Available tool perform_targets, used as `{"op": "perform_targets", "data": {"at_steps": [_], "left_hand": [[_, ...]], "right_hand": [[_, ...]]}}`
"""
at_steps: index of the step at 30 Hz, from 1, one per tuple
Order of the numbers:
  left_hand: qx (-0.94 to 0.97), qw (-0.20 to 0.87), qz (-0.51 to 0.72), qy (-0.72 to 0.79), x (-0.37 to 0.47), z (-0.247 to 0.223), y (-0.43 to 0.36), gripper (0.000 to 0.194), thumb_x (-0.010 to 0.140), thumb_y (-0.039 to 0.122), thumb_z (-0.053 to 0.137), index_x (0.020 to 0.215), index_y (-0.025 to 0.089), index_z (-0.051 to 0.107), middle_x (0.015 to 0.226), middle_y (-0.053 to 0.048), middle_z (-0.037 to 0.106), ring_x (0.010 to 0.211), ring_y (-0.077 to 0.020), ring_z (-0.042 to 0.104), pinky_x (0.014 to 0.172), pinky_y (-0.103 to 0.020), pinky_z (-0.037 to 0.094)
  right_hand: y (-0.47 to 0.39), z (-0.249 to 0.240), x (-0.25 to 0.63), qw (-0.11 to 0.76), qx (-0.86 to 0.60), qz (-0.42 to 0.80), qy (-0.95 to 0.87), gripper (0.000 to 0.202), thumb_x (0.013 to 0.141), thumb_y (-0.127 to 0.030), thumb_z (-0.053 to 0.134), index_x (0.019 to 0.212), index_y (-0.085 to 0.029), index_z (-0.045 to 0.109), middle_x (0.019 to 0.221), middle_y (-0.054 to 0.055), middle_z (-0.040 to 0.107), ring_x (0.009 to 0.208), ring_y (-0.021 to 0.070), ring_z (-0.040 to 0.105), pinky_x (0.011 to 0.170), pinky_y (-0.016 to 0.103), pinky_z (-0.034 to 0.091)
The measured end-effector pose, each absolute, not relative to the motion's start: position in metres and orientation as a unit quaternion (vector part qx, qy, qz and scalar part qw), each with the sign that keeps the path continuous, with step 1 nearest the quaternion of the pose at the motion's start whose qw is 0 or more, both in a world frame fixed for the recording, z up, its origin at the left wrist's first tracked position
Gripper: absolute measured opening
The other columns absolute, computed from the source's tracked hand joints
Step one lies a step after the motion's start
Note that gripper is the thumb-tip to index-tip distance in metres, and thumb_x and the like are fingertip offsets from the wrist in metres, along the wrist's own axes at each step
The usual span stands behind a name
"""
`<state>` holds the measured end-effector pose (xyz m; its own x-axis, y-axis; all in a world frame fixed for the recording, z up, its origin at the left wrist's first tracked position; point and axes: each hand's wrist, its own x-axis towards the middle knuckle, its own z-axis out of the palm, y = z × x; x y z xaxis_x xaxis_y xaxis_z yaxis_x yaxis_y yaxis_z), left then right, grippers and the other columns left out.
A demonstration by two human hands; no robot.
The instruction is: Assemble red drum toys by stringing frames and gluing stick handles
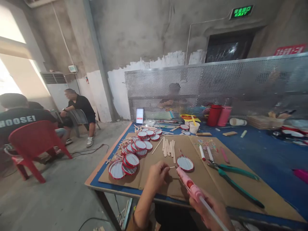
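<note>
My left hand (157, 175) is closed in a pinch on a short thin wooden stick (172, 167), whose pale end points right. My right hand (211, 207) is wrapped round a pink hot glue gun (191, 186) with a glue stick running out of its back. The gun's nozzle sits close to the end of the wooden stick; whether they touch I cannot tell. Just beyond the nozzle, a red-rimmed white round disc (185, 163), like a small drum, lies on the cardboard (158, 189). Flat wooden craft sticks (168, 147) are heaped behind it.
Several similar red-rimmed discs (132, 159) pile up at left. Green-handled pliers (237, 179) and two white marker-like sticks (202, 152) lie at right. A paper cup (194, 127), red bottle (214, 115) and phone (140, 115) stand behind. People sit at left near a red chair (36, 138).
</note>
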<state>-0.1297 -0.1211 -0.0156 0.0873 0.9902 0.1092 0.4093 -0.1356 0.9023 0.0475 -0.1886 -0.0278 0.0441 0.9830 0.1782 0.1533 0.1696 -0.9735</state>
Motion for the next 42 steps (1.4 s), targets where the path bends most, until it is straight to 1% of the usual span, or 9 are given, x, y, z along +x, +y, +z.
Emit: {"op": "perform_targets", "data": {"at_steps": [3, 6, 10, 14, 18, 24, 29, 34, 42], "left_hand": [[0.642, 0.365, 0.399, 0.544, -0.13, -0.017, -0.12, 0.017, 0.082, 0.031, 0.043, 0.077, 0.018, 0.053, 0.066, 0.001, 0.058, 0.045, -0.0091, 0.051, 0.038, -0.018, 0.034], [0.639, 0.367, 0.402, 0.544, -0.13, -0.018, -0.119, 0.017, 0.082, 0.031, 0.043, 0.077, 0.019, 0.053, 0.065, 0.001, 0.06, 0.045, -0.009, 0.051, 0.039, -0.018, 0.036], [0.641, 0.365, 0.395, 0.548, -0.13, -0.016, -0.121, 0.018, 0.083, 0.032, 0.042, 0.075, 0.018, 0.053, 0.066, 0.0, 0.061, 0.045, -0.0087, 0.051, 0.041, -0.018, 0.036], [0.648, 0.352, 0.389, 0.553, -0.13, -0.012, -0.123, 0.015, 0.082, 0.03, 0.044, 0.077, 0.019, 0.053, 0.068, 0.0, 0.06, 0.051, -0.0091, 0.054, 0.045, -0.017, 0.038], [0.639, 0.37, 0.392, 0.549, -0.131, -0.011, -0.123, 0.017, 0.082, 0.033, 0.045, 0.077, 0.019, 0.053, 0.066, 0.001, 0.058, 0.049, -0.0091, 0.052, 0.042, -0.017, 0.037], [0.644, 0.362, 0.383, 0.555, -0.13, -0.01, -0.124, 0.017, 0.083, 0.033, 0.046, 0.077, 0.019, 0.054, 0.065, 0.003, 0.059, 0.045, -0.0079, 0.051, 0.043, -0.018, 0.038], [0.653, 0.347, 0.375, 0.558, -0.131, -0.009, -0.124, 0.015, 0.083, 0.03, 0.046, 0.076, 0.019, 0.054, 0.066, 0.002, 0.062, 0.048, -0.0081, 0.052, 0.048, -0.018, 0.039], [0.65, 0.355, 0.386, 0.55, -0.132, -0.01, -0.125, 0.015, 0.083, 0.031, 0.047, 0.076, 0.019, 0.054, 0.063, 0.003, 0.06, 0.045, -0.008, 0.052, 0.05, -0.019, 0.04], [0.663, 0.341, 0.386, 0.543, -0.133, -0.012, -0.124, 0.014, 0.083, 0.029, 0.047, 0.076, 0.019, 0.054, 0.064, 0.003, 0.06, 0.045, -0.0082, 0.052, 0.051, -0.02, 0.038]], "right_hand": [[-0.191, -0.024, 0.043, 0.521, -0.531, 0.423, -0.516, 0.051, 0.065, -0.069, 0.061, 0.067, -0.018, 0.063, 0.048, -0.001, 0.048, 0.037, 0.0074, 0.033, 0.029, 0.019, 0.02], [-0.19, -0.025, 0.041, 0.524, -0.538, 0.418, -0.511, 0.053, 0.063, -0.071, 0.059, 0.069, -0.019, 0.064, 0.049, -0.001, 0.049, 0.038, 0.0087, 0.035, 0.029, 0.02, 0.022], [-0.191, -0.024, 0.044, 0.515, -0.529, 0.427, -0.522, 0.052, 0.059, -0.07, 0.065, 0.069, -0.018, 0.064, 0.048, -0.001, 0.048, 0.039, 0.0092, 0.037, 0.029, 0.019, 0.021], [-0.198, -0.013, 0.047, 0.485, -0.514, 0.441, -0.553, 0.051, 0.063, -0.067, 0.064, 0.071, -0.017, 0.064, 0.05, -0.002, 0.046, 0.041, 0.0075, 0.033, 0.031, 0.018, 0.023], [-0.205, -0.004, 0.046, 0.479, -0.515, 0.432, -0.564, 0.05, 0.073, -0.066, 0.055, 0.073, -0.016, 0.062, 0.052, -0.003, 0.043, 0.043, 0.0064, 0.029, 0.034, 0.018, 0.023], [-0.206, -0.009, 0.048, 0.482, -0.539, 0.41, -0.555, 0.041, 0.066, -0.056, 0.066, 0.07, -0.016, 0.06, 0.055, -0.002, 0.044, 0.045, 0.0072, 0.033, 0.036, 0.018, 0.025], [-0.207, -0.012, 0.048, 0.484, -0.524, 0.411, -0.568, 0.041, 0.07, -0.055, 0.062, 0.078, -0.016, 0.065, 0.052, -0.002, 0.045, 0.043, 0.007, 0.031, 0.034, 0.018, 0.022], [-0.207, -0.012, 0.048, 0.467, -0.529, 0.402, -0.584, 0.036, 0.07, -0.051, 0.064, 0.08, -0.016, 0.066, 0.053, -0.002, 0.047, 0.044, 0.0078, 0.036, 0.034, 0.018, 0.023], [-0.204, -0.016, 0.053, 0.449, -0.522, 0.396, -0.608, 0.035, 0.072, -0.049, 0.064, 0.082, -0.016, 0.067, 0.054, -0.002, 0.049, 0.047, 0.009, 0.04, 0.036, 0.018, 0.027]]}}
